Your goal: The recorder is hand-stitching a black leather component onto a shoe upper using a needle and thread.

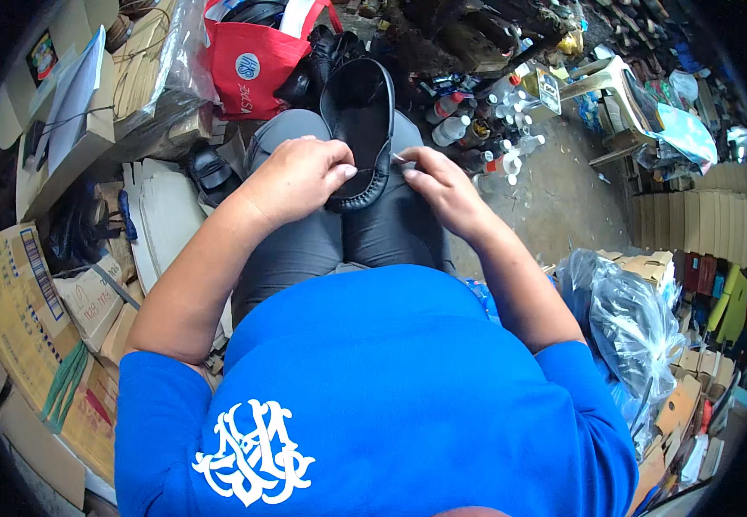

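Observation:
A black moccasin-style shoe (379, 181) rests between my knees, its opening facing up and its gathered toe seam toward me. My left hand (300, 177) is closed at the shoe's left rim, thumb and forefinger pinching its edge near the toe. On the other side, my right hand (444, 185) is held just beside the shoe's right edge. Its thumb and forefinger are pinched together on something small and thin that I cannot make out. My grey trousers (296, 254) lie under the shoe.
Beyond my knees stands a red bag (257, 65) with dark shoes beside it. Several plastic bottles (451, 129) crowd the floor ahead to the right, near a worn pale chair (602, 86). Cardboard boxes (24, 302) are stacked at left; a clear plastic bag (632, 327) sits at right.

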### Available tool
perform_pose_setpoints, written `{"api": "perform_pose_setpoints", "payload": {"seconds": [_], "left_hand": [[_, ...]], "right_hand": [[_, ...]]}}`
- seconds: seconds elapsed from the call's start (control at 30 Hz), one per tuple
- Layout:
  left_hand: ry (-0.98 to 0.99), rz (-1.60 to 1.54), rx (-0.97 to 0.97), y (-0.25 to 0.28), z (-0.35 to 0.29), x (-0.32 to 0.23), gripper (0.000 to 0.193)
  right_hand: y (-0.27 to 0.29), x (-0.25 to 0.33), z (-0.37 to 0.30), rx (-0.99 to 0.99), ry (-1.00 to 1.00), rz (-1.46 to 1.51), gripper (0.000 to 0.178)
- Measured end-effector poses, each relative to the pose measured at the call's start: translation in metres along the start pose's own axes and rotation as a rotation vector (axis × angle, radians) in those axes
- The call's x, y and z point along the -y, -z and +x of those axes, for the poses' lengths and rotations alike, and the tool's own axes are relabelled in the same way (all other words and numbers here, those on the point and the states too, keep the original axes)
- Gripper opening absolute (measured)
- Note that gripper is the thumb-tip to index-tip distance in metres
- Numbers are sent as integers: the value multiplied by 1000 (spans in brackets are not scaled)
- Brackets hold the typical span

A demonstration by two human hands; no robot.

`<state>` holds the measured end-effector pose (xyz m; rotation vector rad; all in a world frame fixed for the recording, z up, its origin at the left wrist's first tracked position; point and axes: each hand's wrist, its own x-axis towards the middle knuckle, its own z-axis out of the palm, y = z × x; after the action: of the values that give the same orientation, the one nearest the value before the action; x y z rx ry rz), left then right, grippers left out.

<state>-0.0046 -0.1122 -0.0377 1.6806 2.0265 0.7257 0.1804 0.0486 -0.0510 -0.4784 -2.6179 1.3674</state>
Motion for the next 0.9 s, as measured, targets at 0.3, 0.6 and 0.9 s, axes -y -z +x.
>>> {"api": "perform_pose_setpoints", "payload": {"seconds": [0.3, 0.6, 0.9], "left_hand": [[-86, 149, -264, -12, 1, 12, 35], [-147, 177, -121, -8, -2, 20, 24], [60, -323, 24, 19, 36, 15, 60]], "right_hand": [[-11, 2, 8, -5, -325, 306, 35], [-11, -23, -9, 2, -296, 130, 45], [42, -29, -17, -98, -471, -88, 22]]}}
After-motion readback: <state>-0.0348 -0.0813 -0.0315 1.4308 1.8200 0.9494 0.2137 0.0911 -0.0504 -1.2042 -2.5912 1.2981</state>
